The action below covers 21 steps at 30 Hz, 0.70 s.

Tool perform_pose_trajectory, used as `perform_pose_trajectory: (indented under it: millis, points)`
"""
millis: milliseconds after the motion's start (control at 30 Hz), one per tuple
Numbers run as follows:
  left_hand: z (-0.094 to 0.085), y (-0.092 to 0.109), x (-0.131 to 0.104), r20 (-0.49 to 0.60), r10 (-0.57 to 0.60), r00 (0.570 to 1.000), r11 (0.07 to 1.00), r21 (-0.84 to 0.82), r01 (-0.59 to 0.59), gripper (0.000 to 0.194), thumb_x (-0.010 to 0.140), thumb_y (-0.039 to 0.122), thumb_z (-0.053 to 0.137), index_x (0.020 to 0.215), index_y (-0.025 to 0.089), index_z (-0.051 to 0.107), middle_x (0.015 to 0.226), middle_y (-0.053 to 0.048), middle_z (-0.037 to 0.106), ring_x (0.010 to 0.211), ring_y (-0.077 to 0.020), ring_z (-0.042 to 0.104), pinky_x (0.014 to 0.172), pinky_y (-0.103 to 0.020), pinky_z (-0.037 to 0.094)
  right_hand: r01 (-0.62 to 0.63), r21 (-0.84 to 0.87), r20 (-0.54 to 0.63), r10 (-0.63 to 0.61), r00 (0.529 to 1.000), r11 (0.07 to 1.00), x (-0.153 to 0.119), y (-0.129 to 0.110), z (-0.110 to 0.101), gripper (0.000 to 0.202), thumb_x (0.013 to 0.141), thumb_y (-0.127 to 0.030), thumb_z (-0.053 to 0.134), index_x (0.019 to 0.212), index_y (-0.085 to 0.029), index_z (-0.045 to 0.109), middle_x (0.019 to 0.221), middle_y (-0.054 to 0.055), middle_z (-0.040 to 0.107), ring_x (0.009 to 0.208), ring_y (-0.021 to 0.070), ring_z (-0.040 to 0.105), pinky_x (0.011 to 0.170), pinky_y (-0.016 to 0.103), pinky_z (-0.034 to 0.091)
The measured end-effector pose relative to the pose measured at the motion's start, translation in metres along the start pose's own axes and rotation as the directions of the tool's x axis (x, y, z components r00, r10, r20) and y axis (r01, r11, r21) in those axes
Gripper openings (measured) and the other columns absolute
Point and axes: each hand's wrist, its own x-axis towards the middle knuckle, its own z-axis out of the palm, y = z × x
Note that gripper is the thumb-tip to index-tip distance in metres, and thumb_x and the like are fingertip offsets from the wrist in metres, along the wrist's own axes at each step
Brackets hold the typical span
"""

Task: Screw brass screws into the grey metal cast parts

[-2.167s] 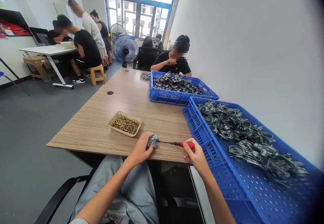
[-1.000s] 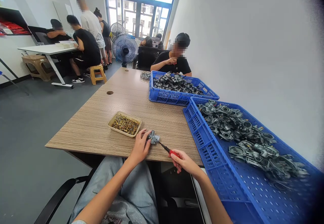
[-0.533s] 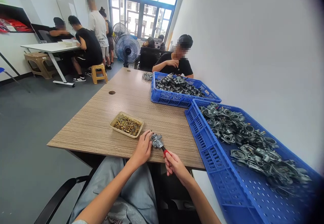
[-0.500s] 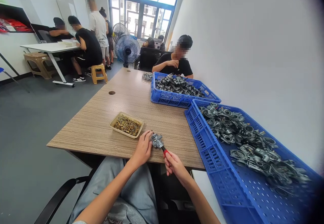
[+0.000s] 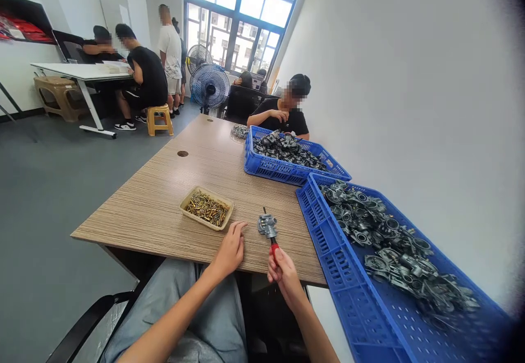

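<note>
My right hand is closed round the red handle of a screwdriver. At the end of its dark shaft is a grey metal carburetor part, tilted up above the table, with a thin dark rod sticking out of its top. My left hand is apart from the part, to its left, with its fingers stretched out and nothing visible in them. Just beyond the left hand, a beige tray of small brass pieces rests on the wood-grain table.
On the right, a blue crate holds many metal parts. Behind it is a second full blue crate, with a person seated beyond. A clear bag of parts lies near that crate. Other people and fans are farther back.
My left hand has let go of the metal part and moved slightly away to the left. The right hand has lifted the screwdriver and the part, turning them more upright.
</note>
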Motion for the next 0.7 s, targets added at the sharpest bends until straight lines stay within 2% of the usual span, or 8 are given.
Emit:
perform_pose_trajectory:
  millis: [200, 333, 433, 500, 633, 700]
  points:
    - [0.001, -0.004, -0.002, 0.005, 0.018, 1.000, 1.000, 0.011, -0.018, 0.049, 0.094, 0.006, 0.038, 0.140, 0.021, 0.045, 0.136, -0.013, 0.053, 0.128, -0.0243, 0.053, 0.112, -0.048, 0.046, 0.122, 0.011, -0.129, -0.119, 0.985, 0.993, -0.022, -0.043, -0.015, 0.042, 0.081, -0.058, 0.077, 0.092, -0.020, 0.064, 0.062, -0.009, 0.041, 0.045, 0.0040, 0.032, 0.043, 0.019, 0.040]
    - [0.003, -0.007, -0.003, 0.016, 0.025, 1.000, 0.999, 0.026, -0.025, 0.049, 0.095, 0.006, 0.037, 0.141, 0.020, 0.044, 0.134, -0.013, 0.055, 0.127, -0.0245, 0.053, 0.111, -0.048, 0.046, 0.206, -0.015, -0.273, -0.202, 0.940, 0.978, -0.049, -0.078, -0.038, 0.040, 0.080, -0.055, 0.079, 0.093, -0.019, 0.066, 0.062, -0.008, 0.042, 0.046, 0.0051, 0.035, 0.043, 0.020, 0.040]
    - [0.005, -0.011, -0.004, 0.027, 0.032, 0.999, 0.998, 0.045, -0.033, 0.048, 0.095, 0.007, 0.036, 0.141, 0.020, 0.043, 0.134, -0.014, 0.056, 0.127, -0.0255, 0.054, 0.111, -0.050, 0.046, 0.281, -0.047, -0.387, -0.276, 0.880, 0.959, -0.073, -0.101, -0.057, 0.040, 0.076, -0.055, 0.081, 0.090, -0.020, 0.067, 0.062, -0.007, 0.042, 0.047, 0.0055, 0.036, 0.043, 0.020, 0.040]
    - [0.005, -0.013, -0.004, 0.034, 0.035, 0.999, 0.998, 0.057, -0.037, 0.049, 0.094, 0.007, 0.037, 0.141, 0.019, 0.044, 0.133, -0.014, 0.057, 0.127, -0.0263, 0.054, 0.109, -0.051, 0.047, 0.346, -0.074, -0.457, -0.340, 0.822, 0.935, -0.089, -0.113, -0.068, 0.038, 0.076, -0.054, 0.082, 0.089, -0.021, 0.067, 0.063, -0.007, 0.042, 0.047, 0.0059, 0.036, 0.043, 0.020, 0.039]
    - [0.005, -0.013, -0.004, 0.031, 0.041, 0.999, 0.997, 0.063, -0.043, 0.050, 0.093, 0.007, 0.038, 0.140, 0.020, 0.045, 0.133, -0.014, 0.058, 0.124, -0.0266, 0.056, 0.106, -0.051, 0.049, 0.435, -0.156, -0.574, -0.440, 0.691, 0.887, -0.119, -0.123, -0.080, 0.030, 0.080, -0.050, 0.077, 0.083, -0.023, 0.065, 0.063, -0.005, 0.039, 0.050, 0.0082, 0.035, 0.043, 0.021, 0.037]
    - [0.005, -0.012, -0.004, 0.029, 0.040, 0.999, 0.997, 0.069, -0.042, 0.049, 0.093, 0.007, 0.039, 0.140, 0.020, 0.046, 0.132, -0.014, 0.058, 0.123, -0.0265, 0.057, 0.105, -0.051, 0.049, 0.446, -0.180, -0.615, -0.454, 0.645, 0.877, -0.131, -0.124, -0.081, 0.027, 0.082, -0.048, 0.075, 0.080, -0.024, 0.063, 0.065, -0.005, 0.037, 0.050, 0.0095, 0.033, 0.042, 0.023, 0.034]
